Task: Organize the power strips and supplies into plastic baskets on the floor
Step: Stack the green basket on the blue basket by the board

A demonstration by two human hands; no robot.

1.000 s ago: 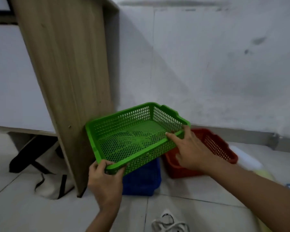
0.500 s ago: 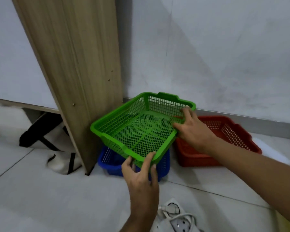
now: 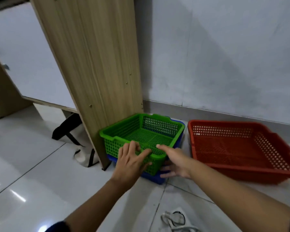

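We see a green basket [image 3: 146,138] nested on a blue basket [image 3: 155,177] beside a red basket [image 3: 238,146]; our left hand [image 3: 130,162] and right hand [image 3: 174,163] rest open-fingered at its near corner, and we judge the baskets are still being arranged, with loading supplies next

Both bare forearms are reaching forward and down from the lower edge of the view, converging toward the middle. The left hand [image 3: 130,160] is lying palm-down with its fingers spread and only slightly bent. The right hand [image 3: 174,162] is turned thumb-up, its thumb extended forward and its fingers stretched out loosely below.
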